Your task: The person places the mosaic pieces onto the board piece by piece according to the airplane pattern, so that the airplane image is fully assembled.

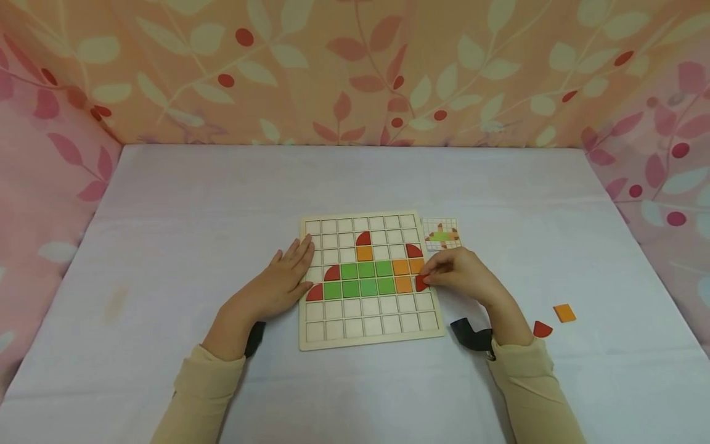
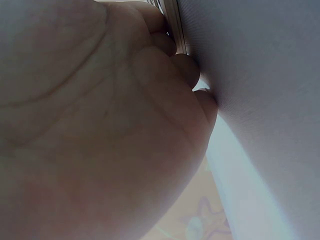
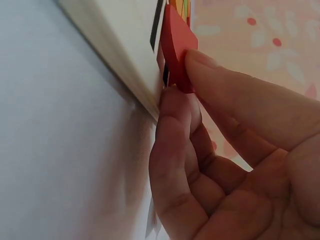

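A wooden grid board (image 1: 373, 343) lies on the table, with green square tiles (image 1: 367, 269), orange square tiles (image 1: 400, 267) and red quarter-round tiles (image 1: 314, 292) in its cells. My left hand (image 1: 280, 277) rests along the board's left edge with fingers extended; in the left wrist view its palm fills much of the picture. Between thumb and fingertips, my right hand (image 1: 459, 271) pinches a red quarter-round tile (image 3: 179, 47) at the right-hand column. That tile is tilted against the board in the right wrist view.
A small pattern card (image 1: 441, 233) lies beside the board's upper right, partly near the right hand. To the right of the right forearm are a loose orange square (image 1: 564, 313) and a red quarter-round piece (image 1: 542, 329). Patterned cloth (image 1: 355, 74) stands behind the table.
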Available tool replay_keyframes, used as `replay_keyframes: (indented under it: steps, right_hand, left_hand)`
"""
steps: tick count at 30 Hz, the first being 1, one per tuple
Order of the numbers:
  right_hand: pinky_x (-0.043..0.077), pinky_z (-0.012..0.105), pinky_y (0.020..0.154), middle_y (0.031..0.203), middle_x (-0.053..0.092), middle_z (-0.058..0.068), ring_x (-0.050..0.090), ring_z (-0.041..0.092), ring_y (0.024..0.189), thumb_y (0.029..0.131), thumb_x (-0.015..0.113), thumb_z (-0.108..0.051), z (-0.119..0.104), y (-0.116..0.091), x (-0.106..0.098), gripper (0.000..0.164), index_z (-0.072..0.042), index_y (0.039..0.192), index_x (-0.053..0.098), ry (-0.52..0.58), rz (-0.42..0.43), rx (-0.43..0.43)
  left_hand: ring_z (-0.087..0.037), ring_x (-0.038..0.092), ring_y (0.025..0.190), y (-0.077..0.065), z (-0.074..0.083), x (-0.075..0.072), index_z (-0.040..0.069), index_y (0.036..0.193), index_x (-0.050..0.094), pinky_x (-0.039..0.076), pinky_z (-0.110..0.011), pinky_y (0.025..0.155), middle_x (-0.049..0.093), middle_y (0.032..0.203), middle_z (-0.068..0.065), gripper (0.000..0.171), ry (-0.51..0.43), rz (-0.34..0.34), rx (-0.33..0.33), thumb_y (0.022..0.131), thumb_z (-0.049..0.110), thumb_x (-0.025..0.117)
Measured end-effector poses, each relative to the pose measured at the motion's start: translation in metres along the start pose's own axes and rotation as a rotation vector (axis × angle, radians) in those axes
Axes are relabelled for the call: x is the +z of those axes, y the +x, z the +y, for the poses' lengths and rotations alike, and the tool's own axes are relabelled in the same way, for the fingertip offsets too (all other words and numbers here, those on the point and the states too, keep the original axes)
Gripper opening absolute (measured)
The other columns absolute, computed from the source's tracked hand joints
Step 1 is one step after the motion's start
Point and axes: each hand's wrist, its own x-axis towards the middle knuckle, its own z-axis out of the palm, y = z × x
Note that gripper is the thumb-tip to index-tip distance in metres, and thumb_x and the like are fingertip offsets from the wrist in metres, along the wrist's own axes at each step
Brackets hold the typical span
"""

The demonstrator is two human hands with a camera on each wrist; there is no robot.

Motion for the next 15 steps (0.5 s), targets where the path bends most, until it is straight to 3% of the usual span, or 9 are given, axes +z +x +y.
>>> replay_keyframes:
  steps: [15]
  right_hand:
    - [0.047, 0.022, 0.062, 0.079, 0.068, 0.002, 0.057, 0.013, 0.071, 0.080, 0.072, -0.001, -0.0014, 0.0017, 0.0040, 0.005, -0.003, 0.084, 0.073, -0.049, 0.001, 0.007]
  left_hand:
    - [-0.030, -0.002, 0.143, 0.0008, 0.0000, -0.0004, -0.002, 0.149, 0.009, 0.003, -0.053, 0.113, -0.003, 0.158, -0.012, 0.068, -0.006, -0.005, 0.001, 0.098, 0.022, 0.048]
